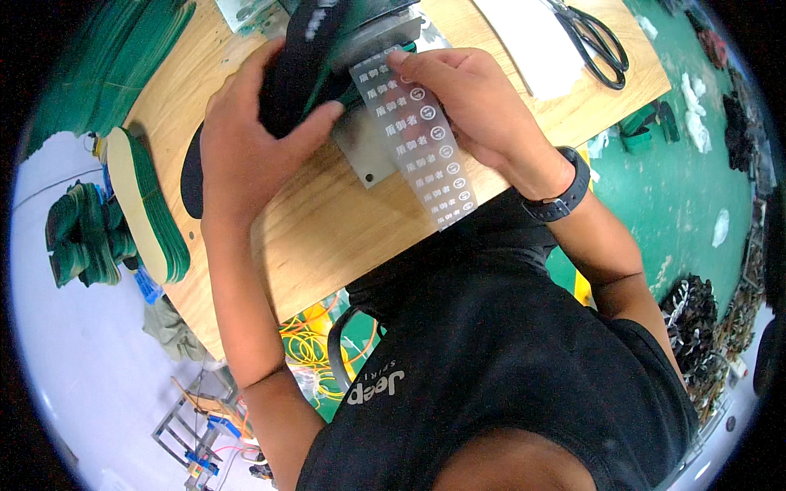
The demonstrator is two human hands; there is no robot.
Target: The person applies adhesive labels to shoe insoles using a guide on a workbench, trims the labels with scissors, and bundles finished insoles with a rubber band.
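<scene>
My left hand (250,139) is curved round a long black insole (295,90), thumb on one side and fingers on the other. Pale printing marks the insole's far end. A dark rounded edge (192,176) shows left of my left wrist; the hand hides what it belongs to. Between thumb and fingertip, my right hand (471,94) pinches the upper end of a translucent label strip (413,139) with rows of white print. The strip hangs toward me over a metal plate (368,159) at the foot of a machine (389,37), which the insole partly covers.
Black-handled scissors (602,49) lie by a white sheet (528,49) at the far right of the wooden table (319,245). Stacked beige-and-green insoles (147,204) stand at the left edge, with green sheets (106,65) behind. Yellow hose (311,344) coils below the table.
</scene>
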